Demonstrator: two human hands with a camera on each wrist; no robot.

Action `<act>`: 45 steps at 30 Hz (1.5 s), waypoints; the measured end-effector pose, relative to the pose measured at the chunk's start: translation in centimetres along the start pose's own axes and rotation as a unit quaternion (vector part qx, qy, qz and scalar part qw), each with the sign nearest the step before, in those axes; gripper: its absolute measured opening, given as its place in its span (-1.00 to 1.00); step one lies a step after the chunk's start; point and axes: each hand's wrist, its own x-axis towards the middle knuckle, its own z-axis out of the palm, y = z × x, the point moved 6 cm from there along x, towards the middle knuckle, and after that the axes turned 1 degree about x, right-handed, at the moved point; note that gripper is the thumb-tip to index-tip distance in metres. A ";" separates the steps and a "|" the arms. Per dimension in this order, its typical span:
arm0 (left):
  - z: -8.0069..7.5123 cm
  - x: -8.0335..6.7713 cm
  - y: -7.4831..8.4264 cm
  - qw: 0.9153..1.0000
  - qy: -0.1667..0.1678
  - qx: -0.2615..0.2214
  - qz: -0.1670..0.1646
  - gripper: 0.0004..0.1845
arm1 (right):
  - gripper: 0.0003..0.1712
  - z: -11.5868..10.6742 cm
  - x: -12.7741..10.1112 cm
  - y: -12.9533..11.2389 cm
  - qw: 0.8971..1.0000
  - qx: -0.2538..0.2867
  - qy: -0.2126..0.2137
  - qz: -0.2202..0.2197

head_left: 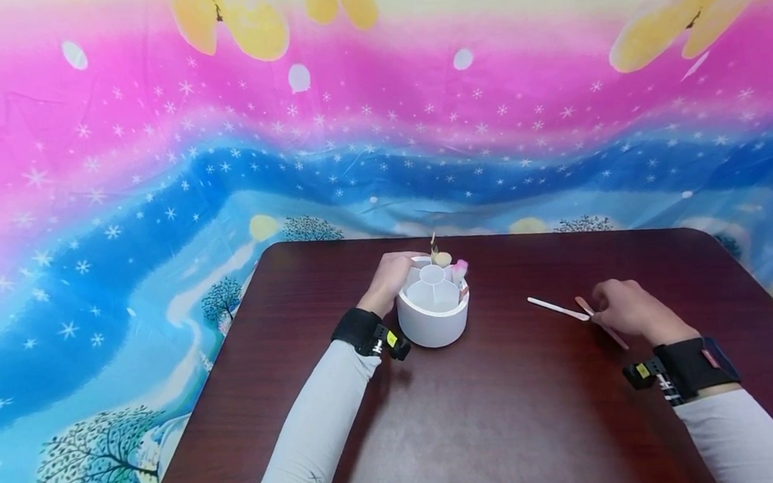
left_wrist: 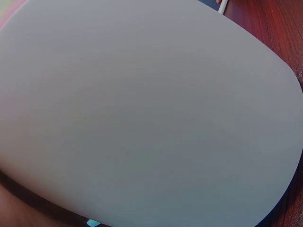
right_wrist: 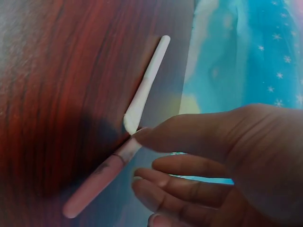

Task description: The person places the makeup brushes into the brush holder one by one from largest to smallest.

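A: Head view, item 1: a dark red-brown table (head_left: 479,414), with a cloth (head_left: 119,178) printed in pink, blue and snowflakes hanging behind it.

B: Item 2?

A: A white round holder (head_left: 433,309) near the table's far middle, split inside into compartments. A few small things stand in its far compartments, among them a pink-topped piece (head_left: 459,270); they are too small to name.

B: Left hand?

A: The left hand (head_left: 389,279) grips the holder's left wall, fingers curled round the rim. In the left wrist view the holder's white wall (left_wrist: 142,113) fills nearly the whole picture, so the fingers do not show there.

B: Right hand?

A: The right hand (head_left: 623,307) rests low over the table, well apart from the holder, to its right. Item 3 is a white stick (head_left: 556,308) and item 4 a pink stick (head_left: 601,322); both lie flat on the wood.

B: Touching?

A: In the right wrist view the white stick (right_wrist: 147,85) and the pink stick (right_wrist: 102,177) meet end to end at an angle. The right hand (right_wrist: 222,165) has its fingers (right_wrist: 165,137) loosely bent, and 1 fingertip touches the spot where the 2 sticks join. Nothing is pinched or lifted; the hand holds neither stick.

B: Sleeves?

A: Light grey, each with a black wrist strap (head_left: 359,329).
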 end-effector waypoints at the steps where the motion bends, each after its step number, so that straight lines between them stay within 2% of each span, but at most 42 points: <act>1: 0.0 0.0 0.0 1.000 0.000 -0.001 0.001 -0.50 | -0.59 0.1 0.0 0.1 1.000 0.002 -0.006 0.003; 7: -0.1 -0.1 0.1 1.000 0.000 -0.003 0.005 -0.50 | -0.82 0.9 -0.2 0.6 0.999 0.025 -0.037 0.022; 11: 0.0 -0.1 0.1 1.000 -0.003 -0.003 0.009 -0.51 | -0.91 1.0 -0.4 0.5 0.999 0.030 -0.032 0.020; 14: 0.0 0.0 0.0 1.000 -0.005 -0.005 0.009 -0.50 | -0.91 0.7 -0.5 0.1 1.000 0.023 -0.005 0.010; 19: 0.1 0.1 -0.1 1.000 -0.006 -0.006 0.006 -0.49 | -0.91 -0.8 -0.3 -1.9 0.997 0.001 0.076 -0.030; 24: 0.0 0.1 0.0 1.000 -0.004 -0.004 0.006 -0.48 | -0.87 -2.5 -0.7 -5.7 0.982 0.008 0.168 -0.092; 30: 0.0 0.0 -0.2 1.000 -0.005 -0.003 0.005 -0.49 | -0.93 -3.7 -1.2 -10.6 0.959 0.061 0.227 -0.161; 36: 0.1 -0.1 -0.4 1.000 0.000 -0.004 -0.002 -0.49 | -0.88 -4.4 -1.9 -14.9 0.939 0.110 0.252 -0.208; 45: 0.1 -0.2 0.0 1.000 0.002 -0.003 0.007 -0.50 | -0.88 -4.4 -1.7 -19.2 0.913 0.180 0.262 -0.257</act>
